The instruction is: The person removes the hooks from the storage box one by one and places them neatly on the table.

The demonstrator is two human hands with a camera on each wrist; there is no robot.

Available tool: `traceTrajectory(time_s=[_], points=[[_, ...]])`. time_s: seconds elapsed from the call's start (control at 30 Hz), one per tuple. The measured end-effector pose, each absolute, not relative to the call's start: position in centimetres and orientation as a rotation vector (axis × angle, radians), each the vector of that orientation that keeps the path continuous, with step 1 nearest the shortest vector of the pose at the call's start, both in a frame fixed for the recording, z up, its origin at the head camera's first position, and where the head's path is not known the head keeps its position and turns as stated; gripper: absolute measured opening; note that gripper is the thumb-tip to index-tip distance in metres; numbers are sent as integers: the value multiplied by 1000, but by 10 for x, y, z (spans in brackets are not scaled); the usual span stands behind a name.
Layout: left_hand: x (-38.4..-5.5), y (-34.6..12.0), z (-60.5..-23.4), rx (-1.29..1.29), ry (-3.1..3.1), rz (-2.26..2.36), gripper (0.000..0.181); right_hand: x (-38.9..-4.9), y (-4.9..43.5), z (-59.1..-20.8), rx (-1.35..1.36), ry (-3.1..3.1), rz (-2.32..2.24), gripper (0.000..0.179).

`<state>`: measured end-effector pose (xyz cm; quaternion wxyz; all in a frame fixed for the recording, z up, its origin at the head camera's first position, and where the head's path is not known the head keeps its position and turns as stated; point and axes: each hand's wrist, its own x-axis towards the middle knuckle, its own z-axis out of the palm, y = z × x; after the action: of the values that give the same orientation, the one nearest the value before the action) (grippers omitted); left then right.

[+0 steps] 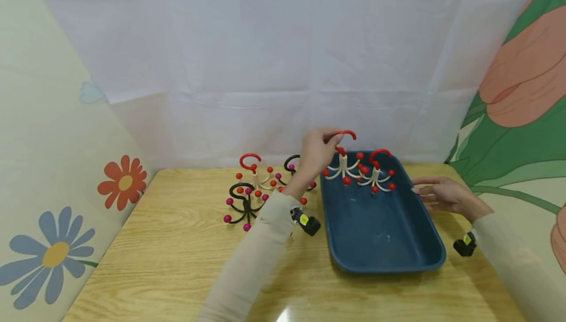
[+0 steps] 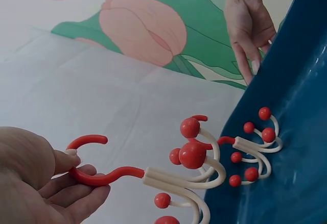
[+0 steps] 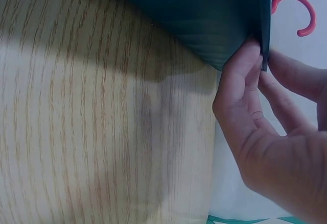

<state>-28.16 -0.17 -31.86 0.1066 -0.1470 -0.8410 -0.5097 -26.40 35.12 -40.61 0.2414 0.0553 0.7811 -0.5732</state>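
Observation:
My left hand (image 1: 316, 152) pinches the red hook of a white multi-arm hanger (image 1: 343, 164) whose curved prongs end in red balls. In the left wrist view, thumb and fingers close on the bend of that hook, and the hanger (image 2: 176, 178) hangs over the far left end of the blue tray (image 1: 380, 236). Another white hanger (image 1: 375, 177) with a red hook is inside the tray, just right of the held one. With its thumb and fingers on either side of the rim, my right hand (image 1: 446, 196) grips the tray's right side (image 3: 235, 25).
Left of the tray, a black hanger (image 1: 246, 206) with magenta balls stands on the wooden table (image 1: 168, 243). Behind it are a white hanger (image 1: 255, 180) and another black one (image 1: 289, 163), partly hidden by my left arm. A white sheet (image 1: 239, 66) hangs behind the table.

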Motion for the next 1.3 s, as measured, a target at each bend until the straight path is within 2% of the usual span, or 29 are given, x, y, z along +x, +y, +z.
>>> traceTrajectory(time_s=[0.8,1.3], points=[[-242,-51,-283,-676,-2466,-1407,29,-264,350,-403,149,2135,-1560,65],[-211,-84,-295,-736,-2586,-1395,29,-266,349,-404,145,2139,-1549,67]])
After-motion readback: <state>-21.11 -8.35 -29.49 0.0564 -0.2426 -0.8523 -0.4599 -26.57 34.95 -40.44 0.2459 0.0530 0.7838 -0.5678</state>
